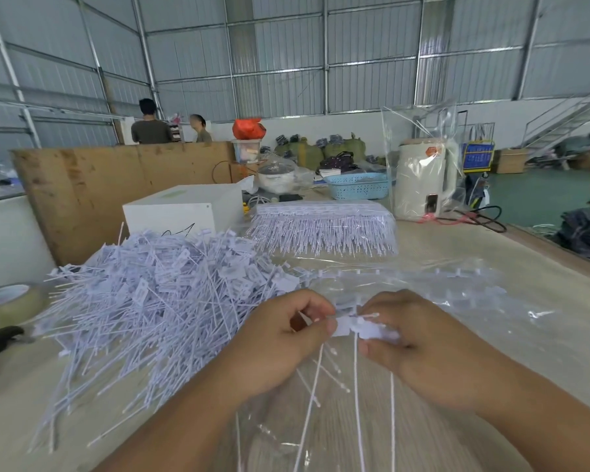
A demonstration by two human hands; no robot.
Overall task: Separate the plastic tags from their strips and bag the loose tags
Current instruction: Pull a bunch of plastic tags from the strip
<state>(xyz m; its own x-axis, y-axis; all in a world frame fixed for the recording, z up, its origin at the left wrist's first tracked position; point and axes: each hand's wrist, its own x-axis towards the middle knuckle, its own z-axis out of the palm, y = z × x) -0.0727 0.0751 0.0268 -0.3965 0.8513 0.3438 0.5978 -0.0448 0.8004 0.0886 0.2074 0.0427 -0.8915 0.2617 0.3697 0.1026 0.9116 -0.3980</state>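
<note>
Head view, hands: the left hand (280, 338) and right hand (419, 345) meet low in the middle of the table (491, 253), fingers curled shut on one short strip (363, 327) of white tags pinched between them.
Left fingers: thumb and forefinger closed on the flat head at the strip's left end.
Right fingers: closed over the remaining heads; the exact pinch is hidden under the knuckles.
Strip, where: held just above a clear bag (423, 291) spread flat on the table, right of the loose pile.
Strip, axis: the row of heads runs left to right between the hands; the thin tails (355, 386) hang down toward the person, a few splaying left.
Handling, judged: light, thin plastic; heads flat and fairly stiff, tails springy and limp enough to droop. The joints between heads look weak, so a twist or bend should part them. Best held by the flat heads, close to the joint; tails would slip and flex.
Loose pile (157, 294): a big tangled heap on the left, tails pointing every way, well clear of the hands.
Uncut stack (324, 226): neat rows farther back, tails pointing toward the person.
Bagging: not yet begun, by the look; the bag lies flat with only a few pieces near it.
Risk: tails snagging in the heap.
</note>
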